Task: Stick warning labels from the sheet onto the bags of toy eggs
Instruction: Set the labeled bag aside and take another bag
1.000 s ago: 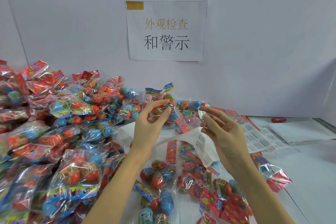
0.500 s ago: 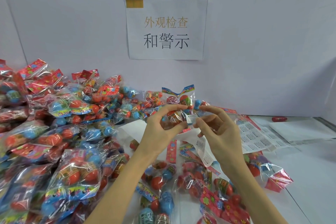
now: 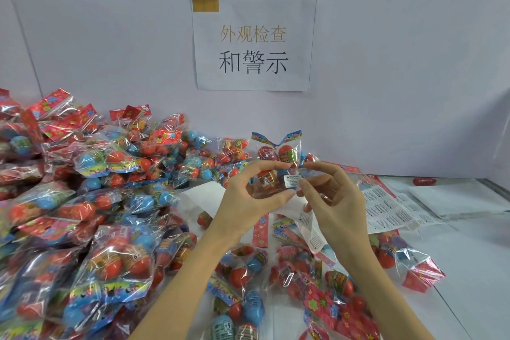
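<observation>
A bag of toy eggs [image 3: 276, 167] is pinched by the left hand [image 3: 252, 196]; a warning label [image 3: 292, 181] is pressed on by right hand [image 3: 335, 201] fingers [image 3: 303, 189]. Smoothing down seems needed next.

One head-worn camera looks forward and down from close above the table [image 3: 469, 270], facing the wall [image 3: 386, 63].

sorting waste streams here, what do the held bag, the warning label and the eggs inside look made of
Held bag: looks like thin clear glossy plastic film; it crinkles and glints.
Warning label: seemingly matte white paper sticker with black print.
Eggs: probably smooth hard plastic, shiny orange-red.
</observation>
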`<state>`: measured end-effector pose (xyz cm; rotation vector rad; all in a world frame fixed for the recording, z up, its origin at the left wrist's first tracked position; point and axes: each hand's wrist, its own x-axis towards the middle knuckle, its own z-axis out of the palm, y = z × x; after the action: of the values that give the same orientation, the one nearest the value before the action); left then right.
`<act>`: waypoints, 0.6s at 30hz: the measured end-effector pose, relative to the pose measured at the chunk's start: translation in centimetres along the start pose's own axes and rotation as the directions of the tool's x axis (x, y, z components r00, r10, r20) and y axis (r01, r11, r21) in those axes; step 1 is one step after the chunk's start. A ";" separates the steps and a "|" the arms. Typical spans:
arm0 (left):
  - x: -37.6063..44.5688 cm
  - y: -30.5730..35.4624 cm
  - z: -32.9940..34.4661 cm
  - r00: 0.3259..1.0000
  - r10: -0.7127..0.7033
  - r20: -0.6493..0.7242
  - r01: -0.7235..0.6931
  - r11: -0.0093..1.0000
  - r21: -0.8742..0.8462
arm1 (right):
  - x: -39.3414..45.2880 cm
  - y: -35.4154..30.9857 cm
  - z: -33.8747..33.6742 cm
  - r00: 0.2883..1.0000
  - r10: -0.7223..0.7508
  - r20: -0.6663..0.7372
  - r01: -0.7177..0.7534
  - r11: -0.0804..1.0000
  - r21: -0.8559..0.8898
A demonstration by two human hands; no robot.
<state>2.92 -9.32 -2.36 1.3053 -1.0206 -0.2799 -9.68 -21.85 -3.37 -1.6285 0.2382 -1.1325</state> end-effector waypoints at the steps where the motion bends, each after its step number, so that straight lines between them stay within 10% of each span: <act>1: 0.0 0.0 0.0 1.000 0.006 -0.011 -0.006 1.000 -0.002 | 0.0 0.0 0.1 1.000 -0.003 0.000 0.003 1.000 -0.003; 18: 0.2 -0.7 -0.1 0.999 -0.002 -0.033 0.000 0.999 -0.048 | 0.5 0.8 -0.9 0.986 0.132 -0.104 -0.152 0.964 -0.217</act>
<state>3.35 -9.67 -2.88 1.2629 -0.9795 -0.2809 -9.81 -23.06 -3.77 -1.7289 0.5499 -1.0990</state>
